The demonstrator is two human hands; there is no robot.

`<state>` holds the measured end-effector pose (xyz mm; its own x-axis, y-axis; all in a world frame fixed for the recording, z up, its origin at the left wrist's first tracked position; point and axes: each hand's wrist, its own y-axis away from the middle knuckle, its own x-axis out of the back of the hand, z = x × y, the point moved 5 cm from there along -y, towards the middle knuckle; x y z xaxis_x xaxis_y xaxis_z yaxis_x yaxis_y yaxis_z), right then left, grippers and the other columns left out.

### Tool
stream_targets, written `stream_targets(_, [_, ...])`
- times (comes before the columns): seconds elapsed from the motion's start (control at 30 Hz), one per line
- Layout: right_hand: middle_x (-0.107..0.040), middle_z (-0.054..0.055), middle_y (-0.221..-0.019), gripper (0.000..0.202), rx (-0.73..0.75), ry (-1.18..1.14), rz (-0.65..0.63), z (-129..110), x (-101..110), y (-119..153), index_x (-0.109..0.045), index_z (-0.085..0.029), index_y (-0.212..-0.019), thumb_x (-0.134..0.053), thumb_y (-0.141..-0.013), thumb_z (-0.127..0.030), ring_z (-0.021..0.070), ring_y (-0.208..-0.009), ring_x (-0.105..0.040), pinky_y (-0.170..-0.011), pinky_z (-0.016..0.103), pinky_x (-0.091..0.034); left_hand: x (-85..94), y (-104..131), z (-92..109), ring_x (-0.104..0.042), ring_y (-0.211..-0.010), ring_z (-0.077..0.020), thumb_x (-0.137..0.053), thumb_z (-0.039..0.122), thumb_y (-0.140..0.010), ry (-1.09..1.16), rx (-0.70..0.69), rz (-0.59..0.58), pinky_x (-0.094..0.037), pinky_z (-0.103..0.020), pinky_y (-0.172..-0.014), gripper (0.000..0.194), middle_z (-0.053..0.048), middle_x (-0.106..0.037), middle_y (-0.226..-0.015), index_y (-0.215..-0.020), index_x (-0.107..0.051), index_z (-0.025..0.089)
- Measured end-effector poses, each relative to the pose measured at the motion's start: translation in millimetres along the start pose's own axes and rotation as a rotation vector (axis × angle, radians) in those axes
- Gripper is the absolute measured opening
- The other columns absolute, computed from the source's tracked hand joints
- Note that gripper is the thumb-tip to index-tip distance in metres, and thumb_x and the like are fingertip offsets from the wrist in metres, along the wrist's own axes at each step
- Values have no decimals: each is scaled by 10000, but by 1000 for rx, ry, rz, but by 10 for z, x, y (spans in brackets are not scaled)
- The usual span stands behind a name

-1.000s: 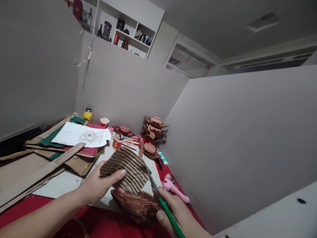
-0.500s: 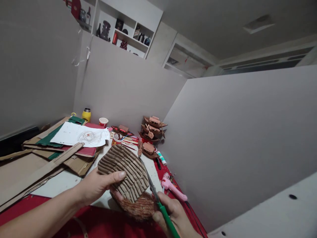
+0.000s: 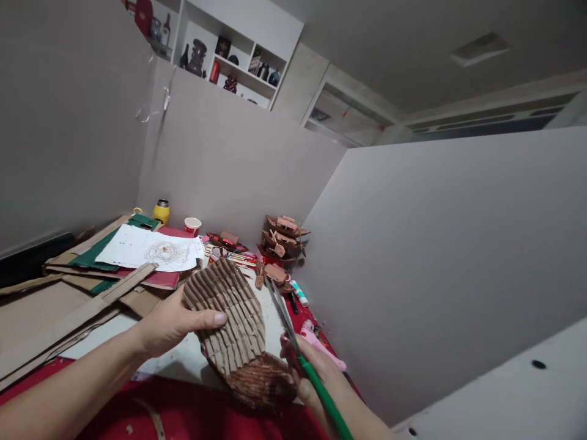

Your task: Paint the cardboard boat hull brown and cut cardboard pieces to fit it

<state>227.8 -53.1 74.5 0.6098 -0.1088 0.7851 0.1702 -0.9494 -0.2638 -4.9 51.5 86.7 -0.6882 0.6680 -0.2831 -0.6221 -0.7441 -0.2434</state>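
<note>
Gripped ridged, rounded brown cardboard (image 3: 229,318) in left fingers (image 3: 208,319), lower centre, overlapping a rough reddish-brown shell-like piece (image 3: 261,382); curled right fingers (image 3: 298,354) around green-handled metal scissors (image 3: 300,357), just right.

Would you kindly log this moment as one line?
left hand: holding brown corrugated cardboard piece | right hand: holding green-handled metal scissors | reddish-brown ridged object: partly behind cardboard
</note>
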Motion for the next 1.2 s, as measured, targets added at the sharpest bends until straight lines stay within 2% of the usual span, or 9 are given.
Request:
stream_targets(0.17, [-615,28,-785,217,37,70,-101,-97,8,-52,-573,-220,-954,-525,-869,-413,191,-689,-524,-672,284,-435,-77,22,-53,-657,-897,-207,-819,236,-667,22,103,-143,-511,-321,-813,456,-41,-737,-961,-1092,-662,185])
stream_targets(0.3, [-622,29,-755,239,53,10,-131,-202,-20,-74,-586,-226,-941,-541,-848,-442,192,-660,-525,-617,274,-425,-122,33,-68,-661,-900,-211,-813,216,-646,59,134,-194,-502,-333,-833,470,-37,-736,-955,-1088,-659,180])
stream_targets(0.47, [-573,7,-687,298,23,-32,-130,-239,-74,-99,-594,-209,-880,-528,-863,-499,167,-629,-485,-585,253,-414,-130,38,-75,-654,-879,-197,-832,242,-650,79,144,-182,-498,-301,-807,406,-23,-732,-910,-1021,-680,175])
stream_targets(0.57, [-549,4,-692,376,28,-107,-146,-225,-118,-91,-596,-186,-860,-500,-872,-549,151,-628,-459,-586,245,-417,-90,25,-95,-648,-843,-176,-812,320,-710,122,146,-88,-500,-276,-778,324,-24,-724,-892,-971,-694,168])
stream_targets(0.67, [-545,2,-693,408,9,-154,-133,-209,-133,-59,-609,-173,-875,-499,-883,-566,146,-630,-451,-577,237,-417,-36,-1,-122,-637,-715,-144,-790,383,-740,174,151,26,-501,-245,-689,291,-24,-713,-799,-888,-709,146])
stream_targets(0.73, [-530,1,-688,401,-13,-137,-102,-187,-131,-39,-608,-172,-871,-507,-887,-560,147,-638,-442,-569,235,-403,-17,-19,-124,-608,-621,-114,-794,384,-736,187,136,59,-480,-210,-615,273,-12,-694,-713,-812,-714,134])
stream_targets(0.93, [-411,-37,-648,412,40,-188,-164,-78,-247,-35,-560,-175,-830,-467,-892,-572,121,-588,-334,-533,240,-331,-38,-33,-101,-604,-574,-105,-811,351,-721,232,123,40,-468,-191,-562,239,-13,-695,-672,-787,-730,135])
stream_targets(1.03, [-419,-35,-663,373,18,-184,-158,-76,-259,-44,-530,-192,-830,-485,-882,-559,127,-595,-359,-540,239,-345,-52,-28,-96,-612,-582,-103,-799,338,-739,252,115,18,-470,-189,-572,213,-9,-705,-684,-785,-729,143])
stream_targets(1.2, [-468,-31,-641,309,5,-30,-109,-204,-192,-60,-528,-216,-833,-544,-843,-525,139,-582,-385,-535,243,-356,-81,-7,-158,-622,-593,-116,-809,365,-719,193,174,-16,-480,-207,-587,263,-24,-715,-704,-800,-729,128])
